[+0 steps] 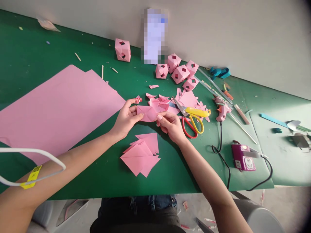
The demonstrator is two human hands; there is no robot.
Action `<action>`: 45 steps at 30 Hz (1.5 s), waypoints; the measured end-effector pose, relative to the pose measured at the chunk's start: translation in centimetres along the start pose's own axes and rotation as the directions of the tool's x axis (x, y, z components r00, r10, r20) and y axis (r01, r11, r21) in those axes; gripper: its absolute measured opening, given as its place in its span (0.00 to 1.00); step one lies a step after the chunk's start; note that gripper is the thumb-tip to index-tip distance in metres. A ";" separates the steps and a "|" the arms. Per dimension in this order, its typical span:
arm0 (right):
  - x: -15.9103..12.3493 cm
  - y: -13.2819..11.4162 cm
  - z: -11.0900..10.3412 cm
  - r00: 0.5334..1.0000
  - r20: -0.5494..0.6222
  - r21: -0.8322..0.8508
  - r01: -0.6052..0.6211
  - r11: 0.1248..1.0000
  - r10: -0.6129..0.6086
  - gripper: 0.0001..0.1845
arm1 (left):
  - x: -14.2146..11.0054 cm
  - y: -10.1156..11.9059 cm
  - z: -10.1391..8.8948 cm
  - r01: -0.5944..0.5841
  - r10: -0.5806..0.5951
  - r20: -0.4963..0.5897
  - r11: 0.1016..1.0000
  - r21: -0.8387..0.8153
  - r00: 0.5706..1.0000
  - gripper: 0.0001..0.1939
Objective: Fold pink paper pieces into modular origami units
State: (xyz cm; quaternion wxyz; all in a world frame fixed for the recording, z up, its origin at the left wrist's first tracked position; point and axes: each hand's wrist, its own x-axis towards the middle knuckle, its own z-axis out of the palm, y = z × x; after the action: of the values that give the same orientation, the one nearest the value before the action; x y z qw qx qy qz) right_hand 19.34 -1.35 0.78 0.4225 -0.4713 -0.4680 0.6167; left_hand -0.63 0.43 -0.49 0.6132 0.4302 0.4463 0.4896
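Observation:
Between my two hands a folded piece of pink paper (pixel 147 113) is held above the green table. My left hand (pixel 125 119) pinches its left end, and my right hand (pixel 172 125) grips its right end between thumb and fingers. Just behind it lie curled pink folded pieces (pixel 158 104). Nearer to me is a loose pile of pink paper squares (pixel 141 155), some with creases. Scissors (pixel 190 124) with one red and one yellow handle rest to the right of my right hand, beside a yellow cutter (pixel 198 112).
Large pink sheets (pixel 60 106) cover the left side. Folded pink paper balls with holes (pixel 180 73) stand at the back, one apart (pixel 122 50). Pink scraps (pixel 188 98) lie by the scissors. A glue gun (pixel 222 110) and purple power socket (pixel 243 157) with cables sit at right.

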 end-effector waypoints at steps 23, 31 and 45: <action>0.4 -0.4 0.0 0.995 0.099 -0.216 -0.003 0.976 0.025 0.30 | -1.3 1.2 0.4 -0.052 0.013 0.167 0.971 0.232 0.986 0.31; 0.2 -0.6 0.2 0.990 0.144 -0.193 0.016 0.981 0.012 0.27 | -1.1 1.1 0.3 -0.046 0.024 0.115 0.980 0.196 0.993 0.31; 0.0 -0.5 0.8 0.999 0.035 -0.160 0.016 0.987 -0.011 0.29 | -1.0 1.1 0.3 -0.007 -0.016 0.129 0.985 0.173 0.992 0.31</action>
State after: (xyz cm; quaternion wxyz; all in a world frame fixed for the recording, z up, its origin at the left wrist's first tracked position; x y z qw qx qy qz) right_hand 18.65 -1.42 1.41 0.3793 -0.4901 -0.5265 0.5820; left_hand -0.69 -0.39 0.77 0.6024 0.5118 0.4472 0.4186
